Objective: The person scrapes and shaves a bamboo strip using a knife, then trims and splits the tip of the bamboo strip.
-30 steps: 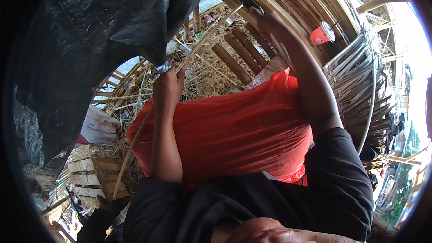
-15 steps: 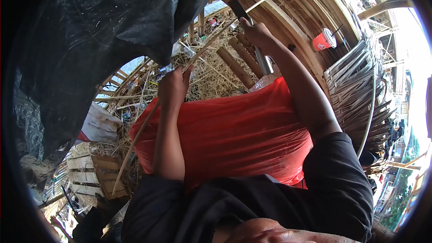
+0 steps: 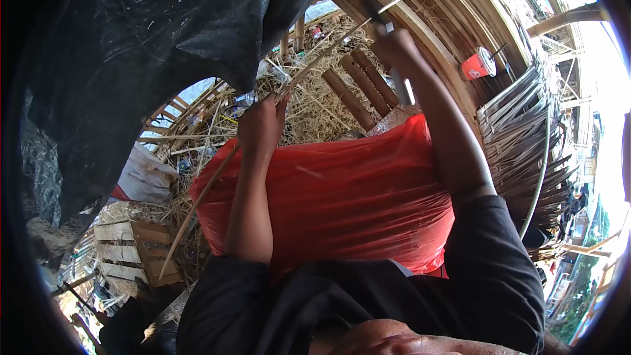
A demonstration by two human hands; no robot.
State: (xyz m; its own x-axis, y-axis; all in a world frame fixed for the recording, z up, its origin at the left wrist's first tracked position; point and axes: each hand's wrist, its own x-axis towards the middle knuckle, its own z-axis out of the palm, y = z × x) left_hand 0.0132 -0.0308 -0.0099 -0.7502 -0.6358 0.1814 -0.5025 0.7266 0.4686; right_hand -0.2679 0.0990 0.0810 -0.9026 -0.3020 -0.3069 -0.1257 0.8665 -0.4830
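Observation:
A long thin strip of cane or bamboo (image 3: 319, 59) runs slanting from the lower left up to the top right. My left hand (image 3: 261, 121) is wrapped round its middle. My right hand (image 3: 396, 46) is closed on a knife (image 3: 403, 90) with a dark part above the fist and a metal part below; motion blurs it somewhat. The knife lies against or very near the upper part of the strip; contact cannot be made out. Red plastic sheeting (image 3: 348, 190) covers my lap beneath both forearms.
Straw and shavings (image 3: 302, 118) lie on the ground beyond my lap. Stacked bamboo slats (image 3: 427, 20) and a red cup (image 3: 478, 64) are at the upper right, above dried leaf thatch (image 3: 519, 131). Black sheeting (image 3: 151, 46) hangs at the left, over a wooden crate (image 3: 121, 250).
My right hand with the knife came down towards me, then moved back up and right along the strip. The view has shifted slightly. My left hand keeps its hold.

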